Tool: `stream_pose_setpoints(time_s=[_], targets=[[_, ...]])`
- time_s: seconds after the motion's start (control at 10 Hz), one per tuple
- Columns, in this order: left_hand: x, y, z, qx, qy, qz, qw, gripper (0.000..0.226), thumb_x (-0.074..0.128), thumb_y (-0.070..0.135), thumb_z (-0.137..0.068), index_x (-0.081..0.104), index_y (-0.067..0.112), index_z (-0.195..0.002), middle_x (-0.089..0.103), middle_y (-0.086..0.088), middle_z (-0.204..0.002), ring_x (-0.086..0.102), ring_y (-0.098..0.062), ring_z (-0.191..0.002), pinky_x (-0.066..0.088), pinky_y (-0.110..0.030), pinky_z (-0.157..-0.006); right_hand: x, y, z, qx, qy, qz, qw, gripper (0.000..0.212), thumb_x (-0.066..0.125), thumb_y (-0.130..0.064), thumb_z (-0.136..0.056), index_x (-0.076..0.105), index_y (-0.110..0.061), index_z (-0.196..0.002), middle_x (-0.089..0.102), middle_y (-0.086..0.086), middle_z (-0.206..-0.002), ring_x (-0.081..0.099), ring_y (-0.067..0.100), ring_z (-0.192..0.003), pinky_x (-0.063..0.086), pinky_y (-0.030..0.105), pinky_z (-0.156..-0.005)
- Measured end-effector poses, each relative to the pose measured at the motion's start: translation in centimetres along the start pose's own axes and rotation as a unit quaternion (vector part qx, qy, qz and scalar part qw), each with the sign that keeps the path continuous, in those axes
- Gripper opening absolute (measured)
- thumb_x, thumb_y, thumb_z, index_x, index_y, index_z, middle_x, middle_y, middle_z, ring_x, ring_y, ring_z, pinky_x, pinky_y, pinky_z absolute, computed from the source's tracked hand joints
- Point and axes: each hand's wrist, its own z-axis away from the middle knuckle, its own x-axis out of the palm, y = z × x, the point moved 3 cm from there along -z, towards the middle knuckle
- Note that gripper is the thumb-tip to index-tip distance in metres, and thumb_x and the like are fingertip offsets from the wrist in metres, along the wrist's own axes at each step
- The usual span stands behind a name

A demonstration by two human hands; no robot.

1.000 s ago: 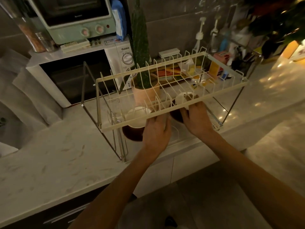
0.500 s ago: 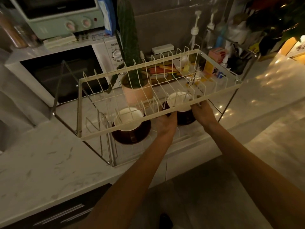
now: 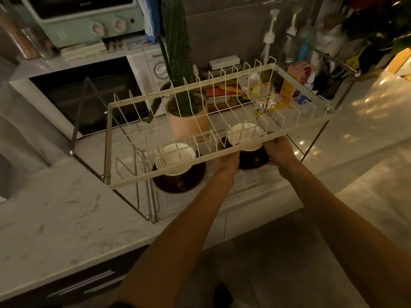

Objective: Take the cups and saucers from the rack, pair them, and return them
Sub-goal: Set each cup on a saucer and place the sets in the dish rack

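Observation:
A cream wire dish rack point(image 3: 131, 181) stands on the marble counter, with its upper tier bare. Below that tier, a white-lined cup point(image 3: 175, 158) sits on a dark brown saucer point(image 3: 195, 176) at the left. A second cup point(image 3: 244, 135) rests on its dark saucer point(image 3: 253, 160) at the right. My left hand point(image 3: 225, 162) grips the left edge of the right saucer. My right hand point(image 3: 281, 150) grips the same saucer's right edge, under the rack's front rail. The fingertips of both hands are hidden by the rail and saucer.
A cactus in a pink pot point(image 3: 189, 121) stands behind the rack. A white microwave point(image 3: 89, 96) with a green toaster oven point(image 3: 89, 21) on it sits at the back left. Pump bottles point(image 3: 269, 45), boxes and utensils crowd the back right. A sink edge point(image 3: 9, 178) is at far left.
Both hands moved right from between the two cup sets to the right cup and saucer, now holding it by both sides. The left cup and saucer stand alone in the rack.

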Motion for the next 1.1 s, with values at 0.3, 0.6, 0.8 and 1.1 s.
stream_pose_setpoints(time_s=[0.3,0.6,0.8,1.1], targets=[[-1.1,-0.7,-0.3,0.071,0.040,0.019,0.996,0.058,0.065,0.030,-0.088,0.041,0.018,-0.139,0.047,-0.010,-0.144,0.045,-0.029,-0.131,0.042,-0.046,-0.107,0.7,0.3,0.5,0.014,-0.006,-0.026,1.000,0.035,0.053,-0.030,-0.090,0.063,-0.018,-0.122,0.065,0.007,-0.119,0.060,0.029,-0.112,0.054,0.054,-0.091],[-1.6,-0.9,0.0,0.087,0.041,0.003,0.995,0.057,0.066,0.027,-0.087,0.042,0.017,-0.138,0.049,-0.012,-0.141,0.047,-0.030,-0.129,0.043,-0.047,-0.105,0.9,0.5,0.6,0.017,0.009,-0.022,1.000,0.037,0.054,-0.031,-0.090,0.062,-0.018,-0.124,0.064,0.010,-0.124,0.060,0.031,-0.113,0.053,0.054,-0.094],[-1.6,-0.6,0.2,0.096,0.042,-0.005,0.995,0.059,0.064,0.027,-0.088,0.038,0.016,-0.140,0.046,-0.011,-0.144,0.045,-0.029,-0.131,0.042,-0.047,-0.106,0.9,0.4,0.6,0.018,-0.001,-0.017,1.000,0.038,0.054,-0.032,-0.091,0.060,-0.019,-0.126,0.062,0.006,-0.124,0.059,0.029,-0.116,0.052,0.054,-0.095],[-3.2,-0.3,0.9,0.099,-0.010,-0.102,0.990,0.052,0.057,0.037,-0.091,0.040,0.021,-0.138,0.048,-0.007,-0.141,0.054,-0.021,-0.117,0.048,-0.045,-0.101,0.9,-0.1,1.7,-0.015,-0.012,0.029,0.999,0.043,0.046,-0.038,-0.097,0.051,-0.018,-0.135,0.057,0.009,-0.135,0.055,0.030,-0.121,0.052,0.051,-0.096]])
